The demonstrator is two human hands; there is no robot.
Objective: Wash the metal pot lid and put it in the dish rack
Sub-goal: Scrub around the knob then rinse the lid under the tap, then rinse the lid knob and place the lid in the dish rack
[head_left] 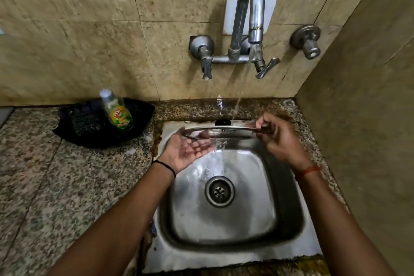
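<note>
Over the far end of the steel sink (289, 215), you hold the metal pot lid (220, 130) level under the tap's stream. Your right hand (279, 136) pinches its rim; your left hand (187, 149) lies open, palm up, beneath it.

Pot lid (220, 130) – thin shiny metal; sink (289, 215) – wet brushed steel; counter (56, 186) – speckled polished granite.
</note>
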